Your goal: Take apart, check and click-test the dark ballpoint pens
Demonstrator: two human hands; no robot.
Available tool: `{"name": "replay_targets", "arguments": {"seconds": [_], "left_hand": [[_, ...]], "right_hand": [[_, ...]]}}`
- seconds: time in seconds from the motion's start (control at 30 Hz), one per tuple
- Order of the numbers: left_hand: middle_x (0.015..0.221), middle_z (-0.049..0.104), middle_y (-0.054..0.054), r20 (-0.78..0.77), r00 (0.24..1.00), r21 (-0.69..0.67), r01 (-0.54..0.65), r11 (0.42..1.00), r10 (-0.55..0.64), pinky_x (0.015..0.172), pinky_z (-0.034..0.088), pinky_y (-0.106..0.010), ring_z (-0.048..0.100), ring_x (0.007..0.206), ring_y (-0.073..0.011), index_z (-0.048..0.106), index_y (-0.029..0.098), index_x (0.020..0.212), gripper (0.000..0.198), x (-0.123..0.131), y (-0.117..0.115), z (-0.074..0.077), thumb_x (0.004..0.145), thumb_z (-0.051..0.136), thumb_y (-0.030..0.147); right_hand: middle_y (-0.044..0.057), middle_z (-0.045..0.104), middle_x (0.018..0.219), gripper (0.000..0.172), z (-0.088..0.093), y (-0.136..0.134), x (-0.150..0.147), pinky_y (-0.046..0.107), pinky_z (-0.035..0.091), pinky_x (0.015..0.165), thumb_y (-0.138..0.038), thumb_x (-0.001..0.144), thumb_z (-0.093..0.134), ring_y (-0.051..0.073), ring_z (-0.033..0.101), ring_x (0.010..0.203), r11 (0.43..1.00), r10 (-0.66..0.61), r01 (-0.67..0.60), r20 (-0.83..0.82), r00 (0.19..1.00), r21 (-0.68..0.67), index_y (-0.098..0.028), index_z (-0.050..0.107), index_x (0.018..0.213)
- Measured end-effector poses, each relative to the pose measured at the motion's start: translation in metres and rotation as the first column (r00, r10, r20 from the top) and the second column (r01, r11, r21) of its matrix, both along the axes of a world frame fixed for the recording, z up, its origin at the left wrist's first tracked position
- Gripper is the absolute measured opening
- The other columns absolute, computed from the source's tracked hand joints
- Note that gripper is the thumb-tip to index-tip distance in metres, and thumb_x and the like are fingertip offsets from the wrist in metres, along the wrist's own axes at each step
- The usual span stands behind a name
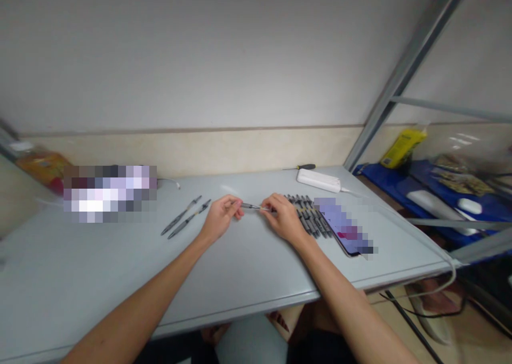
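Observation:
Between my two hands, just above the table, lies a grey pen (251,207), held roughly level. My left hand (223,212) pinches its left end between thumb and fingers. The right end is in the closed fingers of my right hand (282,215), which hide part of it. Two more grey pens (181,216) lie side by side and slanted on the table, left of my left hand. Just right of my right hand is a row of several similar pens (310,217), partly covered by that hand.
A phone (344,228) with a blurred screen lies right of the pen row. Behind it are a white power strip (319,180) with a cable and a screwdriver (307,167). A pixelated object (108,193) and an orange bottle (42,164) stand at the left. A metal frame (384,103) borders the right.

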State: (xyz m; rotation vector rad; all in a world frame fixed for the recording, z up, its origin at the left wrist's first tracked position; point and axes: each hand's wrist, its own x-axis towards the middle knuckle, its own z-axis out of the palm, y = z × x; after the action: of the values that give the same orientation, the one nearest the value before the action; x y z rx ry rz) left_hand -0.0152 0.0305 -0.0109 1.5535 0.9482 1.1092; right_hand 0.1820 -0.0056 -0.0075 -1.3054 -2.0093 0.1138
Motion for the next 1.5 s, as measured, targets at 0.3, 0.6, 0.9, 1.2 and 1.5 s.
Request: {"name": "replay_targets", "arguments": {"seconds": [0.3, 0.6, 0.9, 1.2, 1.5], "left_hand": [[0.058, 0.061, 0.0, 0.236, 0.972, -0.21, 0.05, 0.976, 0.001, 0.056, 0.042, -0.023, 0.055, 0.052, -0.0093, 0.055, 0.014, 0.073, 0.033, -0.002, 0.003, 0.003, 0.067, 0.068, 0.043], [0.058, 0.062, 0.0, 0.263, 0.964, -0.221, 0.028, 0.975, 0.032, 0.057, 0.042, -0.023, 0.055, 0.053, -0.0088, 0.054, 0.014, 0.073, 0.032, -0.008, 0.001, 0.004, 0.067, 0.069, 0.042], [0.059, 0.063, 0.0, 0.291, 0.955, -0.23, 0.013, 0.973, 0.056, 0.058, 0.042, -0.023, 0.055, 0.053, -0.0088, 0.054, 0.014, 0.073, 0.03, -0.01, 0.0, 0.004, 0.067, 0.07, 0.04], [0.058, 0.062, 0.0, 0.258, 0.964, -0.222, -0.01, 0.975, 0.068, 0.056, 0.041, -0.022, 0.054, 0.052, -0.0087, 0.053, 0.015, 0.072, 0.03, -0.011, 0.001, 0.004, 0.068, 0.067, 0.041], [0.049, 0.052, 0.003, -0.058, 0.983, -0.001, -0.175, 0.984, 0.175, 0.049, 0.033, -0.021, 0.044, 0.044, -0.0083, 0.046, 0.018, 0.06, 0.037, -0.012, 0.001, 0.002, 0.08, 0.048, 0.049]], "right_hand": [[0.0, 0.057, 0.055, 0.039, 0.005, 0.001, -0.004, 0.022, 0.037, 0.059, -0.046, 0.085, 0.045, 0.013, 0.052, 0.054, 0.955, -0.164, 0.107, -0.193, 0.967, -0.275, -0.014, 0.066, 0.083], [0.004, 0.062, 0.085, 0.038, 0.006, 0.005, -0.004, 0.02, 0.039, 0.049, -0.044, 0.07, 0.061, 0.01, 0.054, 0.057, 0.938, -0.1, -0.123, -0.594, 0.798, -0.323, -0.016, 0.061, 0.096], [-0.003, 0.056, 0.062, 0.033, 0.003, 0.006, 0.0, 0.018, 0.03, 0.037, -0.04, 0.065, 0.068, 0.007, 0.045, 0.045, 0.901, -0.146, -0.215, -0.731, 0.667, -0.376, -0.017, 0.063, 0.089], [-0.002, 0.055, 0.053, 0.03, 0.005, 0.002, -0.004, 0.019, 0.03, 0.035, -0.043, 0.067, 0.065, 0.007, 0.041, 0.04, 0.877, -0.188, -0.252, -0.774, 0.605, -0.409, -0.014, 0.063, 0.074], [-0.004, 0.054, 0.05, 0.027, 0.006, -0.001, -0.004, 0.022, 0.037, 0.045, -0.032, 0.066, 0.067, 0.009, 0.046, 0.042, 0.896, -0.103, -0.296, -0.805, 0.585, -0.33, -0.015, 0.064, 0.087]]}}
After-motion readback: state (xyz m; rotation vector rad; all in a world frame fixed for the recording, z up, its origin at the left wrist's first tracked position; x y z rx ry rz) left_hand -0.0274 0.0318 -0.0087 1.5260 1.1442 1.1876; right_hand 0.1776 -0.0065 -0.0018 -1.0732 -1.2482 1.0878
